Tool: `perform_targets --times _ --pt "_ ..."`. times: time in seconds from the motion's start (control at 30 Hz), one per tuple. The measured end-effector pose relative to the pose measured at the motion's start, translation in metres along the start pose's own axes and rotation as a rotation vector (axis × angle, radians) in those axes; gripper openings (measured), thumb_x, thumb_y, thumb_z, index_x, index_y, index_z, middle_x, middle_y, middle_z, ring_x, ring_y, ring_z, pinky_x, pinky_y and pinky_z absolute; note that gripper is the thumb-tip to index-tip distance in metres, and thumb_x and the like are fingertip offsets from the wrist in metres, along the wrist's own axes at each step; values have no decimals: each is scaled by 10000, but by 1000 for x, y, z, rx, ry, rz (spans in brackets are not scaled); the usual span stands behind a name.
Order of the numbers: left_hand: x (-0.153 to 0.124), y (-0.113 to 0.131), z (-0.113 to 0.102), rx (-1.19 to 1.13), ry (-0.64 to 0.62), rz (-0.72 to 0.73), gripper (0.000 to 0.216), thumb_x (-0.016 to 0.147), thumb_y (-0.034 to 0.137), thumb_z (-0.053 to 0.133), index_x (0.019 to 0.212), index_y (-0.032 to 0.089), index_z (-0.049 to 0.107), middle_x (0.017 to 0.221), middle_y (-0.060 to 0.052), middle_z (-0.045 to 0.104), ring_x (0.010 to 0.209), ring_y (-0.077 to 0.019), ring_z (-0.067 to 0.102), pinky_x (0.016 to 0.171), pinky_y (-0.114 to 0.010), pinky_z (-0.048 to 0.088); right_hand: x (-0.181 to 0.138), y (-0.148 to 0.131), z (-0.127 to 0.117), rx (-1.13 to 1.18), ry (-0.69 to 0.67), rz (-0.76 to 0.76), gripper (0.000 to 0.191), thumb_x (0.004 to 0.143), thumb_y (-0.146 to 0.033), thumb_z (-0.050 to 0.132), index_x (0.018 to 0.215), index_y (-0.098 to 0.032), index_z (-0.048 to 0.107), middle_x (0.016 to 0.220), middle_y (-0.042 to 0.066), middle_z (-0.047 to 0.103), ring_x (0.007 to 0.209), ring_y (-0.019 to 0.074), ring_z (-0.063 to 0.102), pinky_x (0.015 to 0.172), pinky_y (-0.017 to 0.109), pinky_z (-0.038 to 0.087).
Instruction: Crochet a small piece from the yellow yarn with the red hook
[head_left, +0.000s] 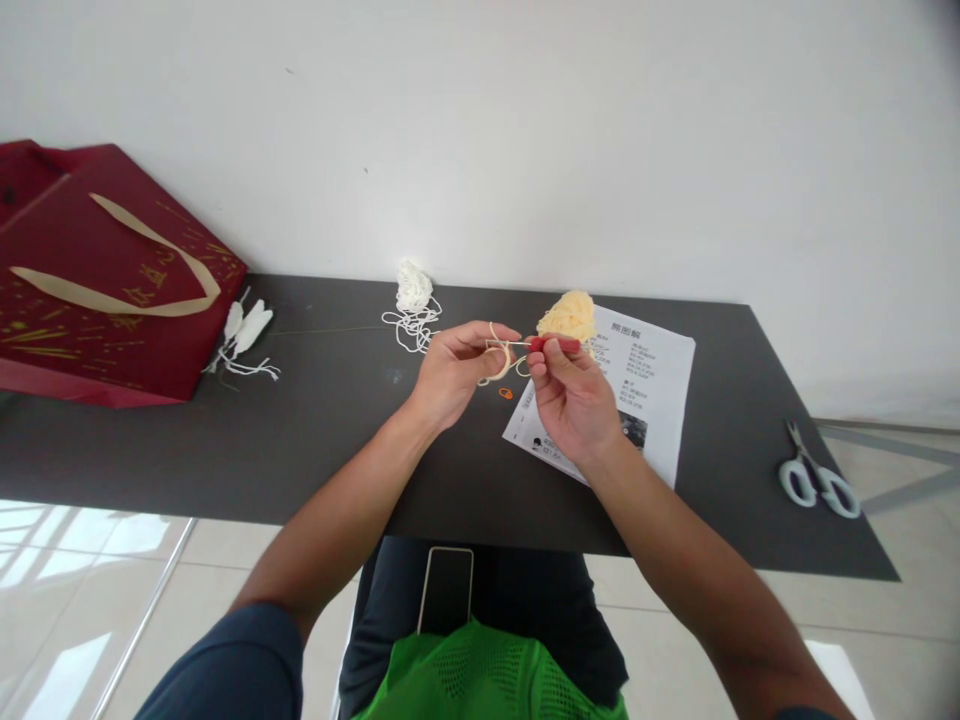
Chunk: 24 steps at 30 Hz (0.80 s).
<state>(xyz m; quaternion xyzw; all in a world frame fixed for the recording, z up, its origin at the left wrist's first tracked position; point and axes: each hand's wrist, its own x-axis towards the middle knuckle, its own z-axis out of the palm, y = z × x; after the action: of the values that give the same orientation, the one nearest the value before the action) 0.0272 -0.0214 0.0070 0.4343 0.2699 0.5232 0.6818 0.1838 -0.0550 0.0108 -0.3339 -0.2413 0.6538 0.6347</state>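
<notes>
Over the middle of the dark table my right hand (574,395) grips the red handle of a crochet hook (555,345), its thin metal shaft pointing left. My left hand (461,365) pinches a loop of cream yarn (497,376) between thumb and fingers. The shaft meets the yarn at the left fingertips; whether its tip is inside the loop is too small to tell. Just behind my right hand sits a yellow ball of yarn (570,315). A printed paper sheet (656,375) lies partly under that hand. Below the hands is a small orange stitch marker (506,393).
A white yarn bundle (414,288) with loose strands lies near the wall. At the left stands a dark red gift bag (112,280) beside small white pieces with strings (251,328). Scissors (814,475) rest near the right edge. A phone (448,590) lies on my lap.
</notes>
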Motion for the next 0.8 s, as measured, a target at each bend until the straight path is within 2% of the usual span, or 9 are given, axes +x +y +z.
perform_targets --times 0.1,0.2,0.33,0.53,0.8 --pt "-1 -3 0 85 -2 39 215 746 262 888 950 230 829 825 -22 773 702 -114 655 664 -246 501 -1 1 1 34 17 23 268 718 -323 940 874 -214 751 876 -46 793 737 25 711 739 78 621" --pt "-1 -6 -1 161 -9 51 233 771 260 869 1001 239 834 794 -17 762 671 -112 649 645 -249 509 0 2 2 35 33 43 289 693 -328 953 860 -203 754 859 -37 779 731 34 700 736 99 616" --pt "-1 -11 -3 193 -15 36 279 771 237 857 1049 237 830 779 -15 760 653 -119 661 629 -257 526 1 4 2 -35 31 36 231 753 -335 904 872 -221 741 838 -40 730 672 51 619 621 162 558" --pt "1 -18 -5 134 -38 39 209 746 193 852 950 196 805 782 -18 764 658 -124 684 640 -256 550 0 11 2 -85 -15 76 250 791 -396 866 791 -208 702 736 -47 613 637 70 498 599 225 446" --pt "4 -21 -7 154 -68 32 206 728 206 841 904 176 738 764 -14 757 656 -159 720 640 -281 560 2 12 0 -158 -59 116 354 779 -501 849 768 -214 643 696 -59 542 615 85 451 593 250 417"
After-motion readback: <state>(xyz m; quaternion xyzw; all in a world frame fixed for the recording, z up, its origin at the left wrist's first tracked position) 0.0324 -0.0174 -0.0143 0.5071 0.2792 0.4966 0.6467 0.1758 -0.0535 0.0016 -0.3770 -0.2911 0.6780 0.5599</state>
